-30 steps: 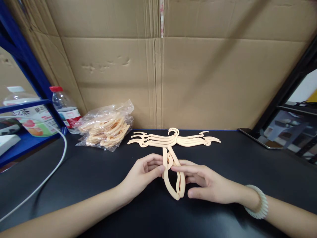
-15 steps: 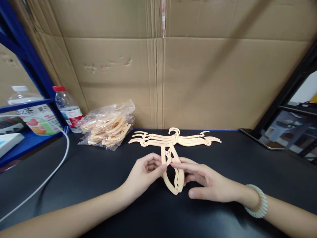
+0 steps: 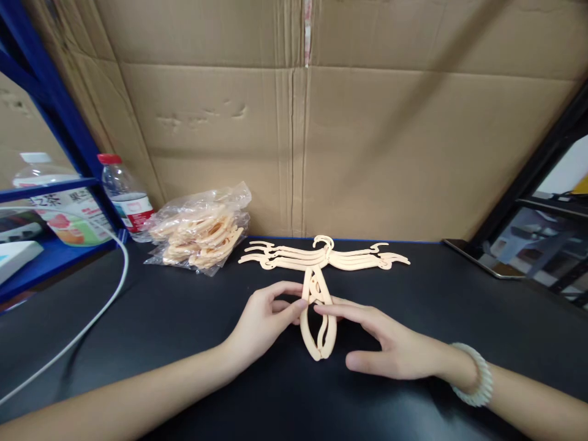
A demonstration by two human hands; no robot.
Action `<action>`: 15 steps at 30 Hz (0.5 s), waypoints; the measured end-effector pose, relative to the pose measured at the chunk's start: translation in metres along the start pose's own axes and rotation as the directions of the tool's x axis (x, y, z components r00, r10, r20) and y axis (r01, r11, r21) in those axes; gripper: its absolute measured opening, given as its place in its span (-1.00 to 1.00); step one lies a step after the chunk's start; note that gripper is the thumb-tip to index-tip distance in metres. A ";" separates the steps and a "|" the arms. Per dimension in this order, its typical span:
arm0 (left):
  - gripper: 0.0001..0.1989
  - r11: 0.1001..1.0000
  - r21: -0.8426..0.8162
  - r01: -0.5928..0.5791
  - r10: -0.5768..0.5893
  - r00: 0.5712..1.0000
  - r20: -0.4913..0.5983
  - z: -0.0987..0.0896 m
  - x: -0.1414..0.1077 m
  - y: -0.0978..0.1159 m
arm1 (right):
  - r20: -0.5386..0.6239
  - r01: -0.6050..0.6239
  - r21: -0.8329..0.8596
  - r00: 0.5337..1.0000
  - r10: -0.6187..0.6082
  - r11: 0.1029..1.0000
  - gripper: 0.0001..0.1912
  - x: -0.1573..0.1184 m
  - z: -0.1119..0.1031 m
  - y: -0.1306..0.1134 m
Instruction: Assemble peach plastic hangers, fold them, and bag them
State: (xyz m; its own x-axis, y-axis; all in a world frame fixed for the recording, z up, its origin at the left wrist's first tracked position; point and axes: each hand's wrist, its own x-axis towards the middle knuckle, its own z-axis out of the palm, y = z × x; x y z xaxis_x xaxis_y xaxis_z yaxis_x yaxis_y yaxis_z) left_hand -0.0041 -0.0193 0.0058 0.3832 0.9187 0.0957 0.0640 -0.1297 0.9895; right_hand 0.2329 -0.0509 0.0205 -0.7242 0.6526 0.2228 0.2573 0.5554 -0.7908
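A cream folding clothes hanger [image 3: 330,334] is folded into a narrow loop, its two arms nearly side by side. My left hand [image 3: 271,315] pinches its left arm between thumb and fingers. On the other side my right hand [image 3: 386,340] lies against it, forefinger across the right arm, thumb stretched out and apart from it. Just behind, several unfolded cream hangers [image 3: 353,262] lie overlapped in a row on the black table [image 3: 294,404], hooks together at the middle.
A clear plastic bag [image 3: 202,229] of folded hangers lies at the back left, beside a red-capped bottle [image 3: 131,199]. A white cable [image 3: 103,306] curves along the left. Cardboard [image 3: 390,135] walls the back; a dark flat device [image 3: 478,260] sits at the back right.
The hanger's arms have come closer together, its right arm moving left. My right hand has shifted slightly left with it, while my left hand keeps its pinch.
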 end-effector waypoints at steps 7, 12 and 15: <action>-0.64 0.996 0.093 -0.016 0.019 0.999 -0.035 -0.002 0.000 -0.002 | 0.050 -0.088 -0.267 0.993 0.105 0.960 -0.21 -0.002 -0.006 0.006; -0.70 0.975 0.182 -0.123 0.110 0.990 0.084 -0.002 -0.002 -0.003 | 0.074 -0.057 -0.432 0.992 0.098 0.900 -0.17 -0.002 -0.006 0.010; -0.66 0.917 0.302 -0.262 0.227 0.963 0.146 -0.003 -0.006 -0.003 | 0.057 -0.041 -0.482 0.995 0.078 0.875 -0.21 -0.004 -0.006 0.013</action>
State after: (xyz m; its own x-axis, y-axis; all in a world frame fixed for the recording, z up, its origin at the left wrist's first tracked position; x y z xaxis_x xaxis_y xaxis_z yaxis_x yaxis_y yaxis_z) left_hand -0.0090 -0.0231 0.0027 0.5184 0.8005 0.3007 0.2368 -0.4723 0.8491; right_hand 0.2429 -0.0430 0.0135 -0.7370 0.6636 0.1280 0.5634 0.7079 -0.4260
